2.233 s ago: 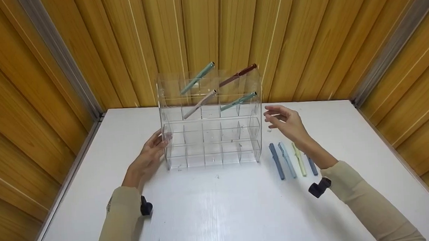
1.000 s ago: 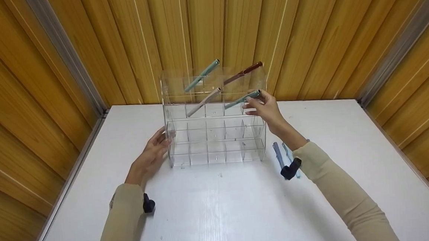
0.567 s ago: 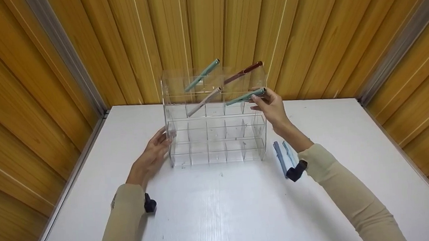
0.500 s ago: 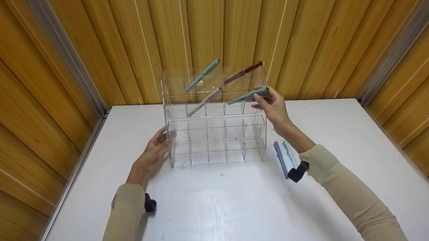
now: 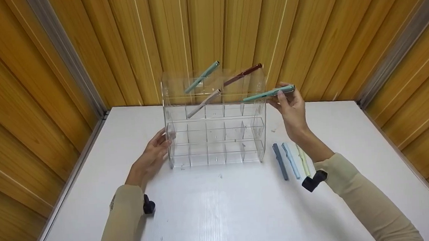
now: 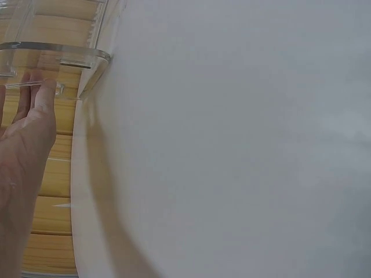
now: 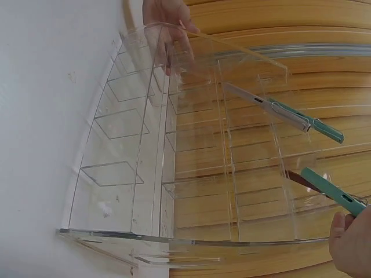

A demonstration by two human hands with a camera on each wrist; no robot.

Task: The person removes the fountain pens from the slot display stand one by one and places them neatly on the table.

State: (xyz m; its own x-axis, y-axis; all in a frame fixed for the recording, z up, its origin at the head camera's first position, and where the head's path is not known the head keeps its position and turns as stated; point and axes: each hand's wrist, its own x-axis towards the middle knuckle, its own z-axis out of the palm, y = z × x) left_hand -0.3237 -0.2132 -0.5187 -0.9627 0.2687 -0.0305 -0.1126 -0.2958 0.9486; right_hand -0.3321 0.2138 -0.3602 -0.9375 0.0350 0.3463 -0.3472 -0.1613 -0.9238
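A clear acrylic pen rack [image 5: 214, 118] with tiers of compartments stands on the white table. My left hand [image 5: 150, 154] holds its left side panel, thumb toward the front. Off the rack's right side, my right hand [image 5: 294, 112] pinches a teal pen [image 5: 259, 95] between thumb and fingers, tilted slightly, its far end just overlapping the rack's right part in the head view. Another teal pen [image 5: 203, 75] and a dark red pen [image 5: 243, 74] lean in the upper tier. A pale pinkish pen [image 5: 204, 103] leans in the tier below.
On the table [image 5: 205, 210], right of the rack, lie a dark blue pen [image 5: 280, 163], a light blue pen [image 5: 290, 161] and a yellow-green pen [image 5: 303, 161], partly behind the right wrist. Wood-look walls [image 5: 203, 28] enclose the back and sides.
My right hand has reached to the teal pen in the rack's right part, taken hold of it and drawn it out to the right. My left hand has stayed at the rack.
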